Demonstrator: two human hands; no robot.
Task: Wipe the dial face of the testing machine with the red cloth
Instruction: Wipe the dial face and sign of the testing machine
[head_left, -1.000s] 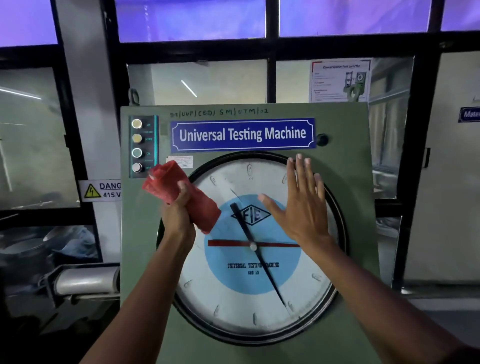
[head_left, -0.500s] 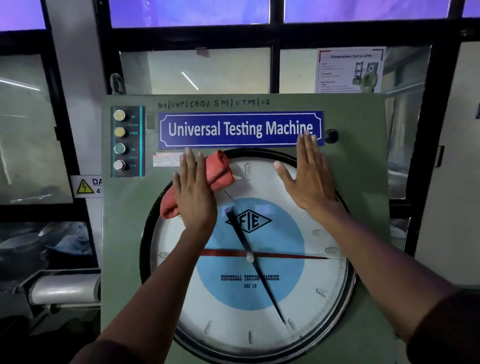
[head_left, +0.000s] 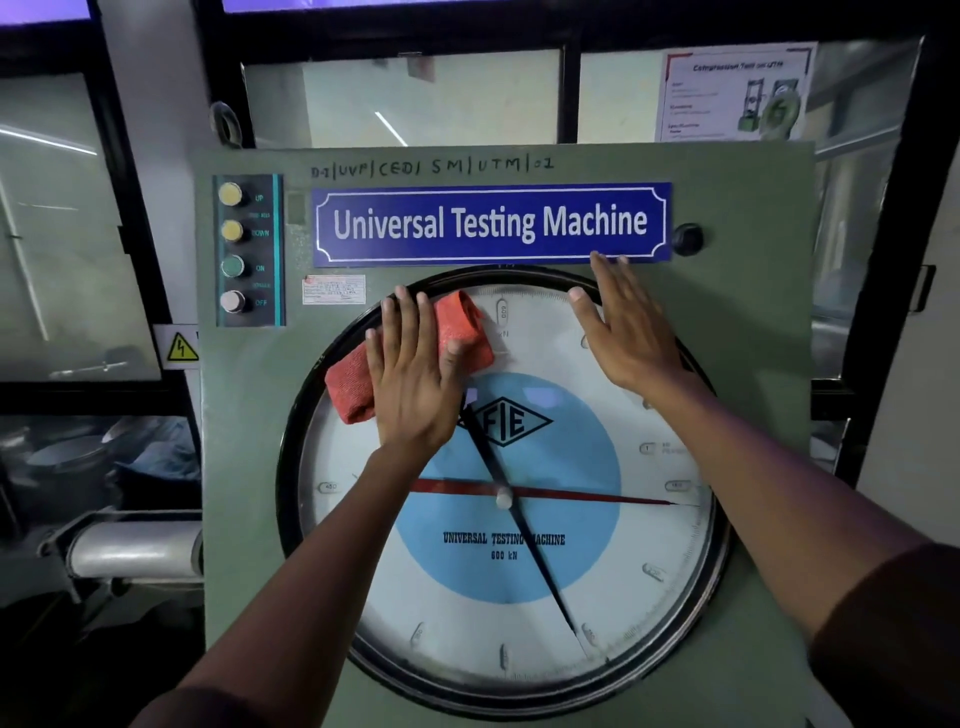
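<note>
The round dial face (head_left: 498, 597) fills the green front panel (head_left: 753, 218) of the testing machine, with a blue centre, a black pointer and a red pointer. My left hand (head_left: 413, 379) lies flat on the folded red cloth (head_left: 462, 332), pressing it against the dial's upper left part. The cloth shows on both sides of the hand. My right hand (head_left: 631, 332) rests flat with fingers spread on the dial's upper right rim, fingertips touching the blue nameplate (head_left: 491, 223). It holds nothing.
A strip of four push buttons (head_left: 234, 249) sits on the panel's upper left. A black knob (head_left: 687, 238) is right of the nameplate. A danger sign (head_left: 181, 347) and a grey cylinder (head_left: 135, 548) lie left of the machine. Windows stand behind.
My left hand went from gripping the cloth off the dial's left edge to pressing it flat on the upper left glass. My right hand slid up to the rim. The view moved closer.
</note>
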